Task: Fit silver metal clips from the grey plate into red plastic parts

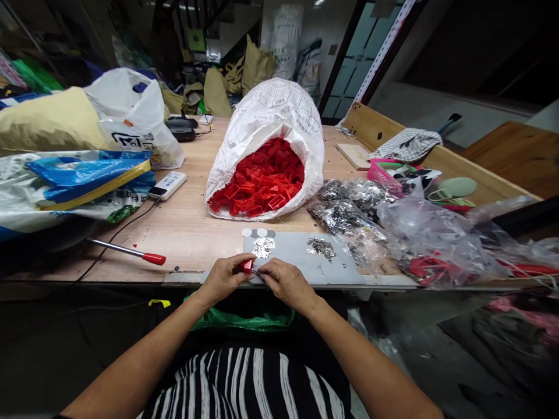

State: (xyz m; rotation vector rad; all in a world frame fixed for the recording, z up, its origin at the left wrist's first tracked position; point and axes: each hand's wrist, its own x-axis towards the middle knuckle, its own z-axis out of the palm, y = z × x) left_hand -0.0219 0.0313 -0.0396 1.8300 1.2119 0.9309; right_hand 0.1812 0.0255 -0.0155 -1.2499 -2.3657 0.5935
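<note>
Between the thumb and fingers of my left hand (225,278) is a small red plastic housing (247,266), held at the table's front edge. My right hand (286,280) pinches a small metal piece (257,272) against the right side of that housing; its exact shape is too small to tell. Just beyond my hands, a pile of shiny flat metal pieces (264,247) lies on a grey mat (297,250). To its right is a second pile of small metal parts (322,248). Behind the mat, a white woven sack (279,102) lies open towards me, full of red plastic housings (271,180).
Plastic bags of metal parts (349,215) and a pink basket (384,174) crowd the right side. At left are a red-handled metal rod (152,258), a white power strip (168,185) and large bags (87,169). A green bag (244,320) hangs below the table edge.
</note>
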